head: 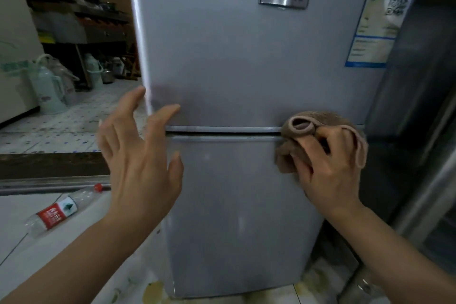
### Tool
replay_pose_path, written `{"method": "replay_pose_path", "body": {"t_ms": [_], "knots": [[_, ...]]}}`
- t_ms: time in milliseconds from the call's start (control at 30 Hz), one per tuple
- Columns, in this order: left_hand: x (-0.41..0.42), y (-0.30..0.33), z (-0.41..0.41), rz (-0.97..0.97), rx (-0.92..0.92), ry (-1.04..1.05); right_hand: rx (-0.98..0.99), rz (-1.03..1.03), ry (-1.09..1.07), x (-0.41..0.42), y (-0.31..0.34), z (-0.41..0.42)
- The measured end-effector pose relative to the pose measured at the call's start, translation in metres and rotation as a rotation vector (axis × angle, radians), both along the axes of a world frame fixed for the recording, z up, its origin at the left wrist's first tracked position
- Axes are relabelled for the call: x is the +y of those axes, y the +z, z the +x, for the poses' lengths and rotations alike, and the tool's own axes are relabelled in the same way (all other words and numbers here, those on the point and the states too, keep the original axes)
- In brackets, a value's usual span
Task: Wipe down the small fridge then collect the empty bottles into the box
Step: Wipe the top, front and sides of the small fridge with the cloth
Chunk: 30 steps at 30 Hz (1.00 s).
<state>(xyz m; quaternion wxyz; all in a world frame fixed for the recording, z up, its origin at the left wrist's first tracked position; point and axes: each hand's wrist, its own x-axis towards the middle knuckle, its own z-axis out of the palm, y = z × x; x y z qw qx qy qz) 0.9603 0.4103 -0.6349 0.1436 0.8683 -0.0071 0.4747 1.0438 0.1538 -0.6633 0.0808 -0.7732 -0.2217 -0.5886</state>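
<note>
The small silver two-door fridge (237,64) fills the middle of the head view. My right hand (330,170) grips a brown cloth (318,123) and presses it against the fridge at the right end of the seam between the two doors. My left hand (140,155) is spread with its fingers apart, hovering near the left edge of the fridge at the same seam and holding nothing. An empty clear plastic bottle (59,210) with a red label and red cap lies on its side on the floor at the lower left.
A tall dark steel cabinet (419,106) stands close on the fridge's right. A blue sticker (385,12) sits at the upper door's right. Pale thermos jugs (49,88) and shelving (74,7) stand at the back left, past a raised tiled step.
</note>
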Motion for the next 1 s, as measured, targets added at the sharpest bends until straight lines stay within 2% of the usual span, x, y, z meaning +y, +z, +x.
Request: {"method": "replay_pose_path", "body": {"t_ms": [100,200,333,467,567,667,800,900,1000], "knots": [[-0.021,0.001,0.000,0.125,0.023,-0.032,0.104,0.146,-0.018,-0.018,0.002,-0.006],[-0.043,0.000,-0.003,0.160,0.056,-0.083,0.308,0.269,0.071,-0.020,0.011,-0.022],[-0.071,-0.002,-0.011,0.141,0.130,-0.352,0.500,0.385,0.283,-0.018,0.021,-0.053],[-0.096,0.000,-0.020,-0.214,0.493,-0.562,0.718,0.455,0.453,-0.008,0.019,-0.081],[-0.099,0.000,-0.024,-0.518,0.692,-0.698,0.869,0.405,0.491,0.004,0.012,-0.095],[-0.092,0.002,-0.030,-0.693,0.735,-0.697,1.057,0.368,0.561,0.009,0.005,-0.103],[-0.078,0.010,-0.037,-0.849,0.712,-0.715,1.272,0.601,0.762,0.008,0.002,-0.105],[-0.071,0.020,-0.043,-0.777,0.705,-0.741,1.348,0.553,0.839,0.013,0.001,-0.107],[-0.070,0.026,-0.045,-0.584,0.655,-0.690,1.451,0.653,1.031,0.022,-0.005,-0.112]]}}
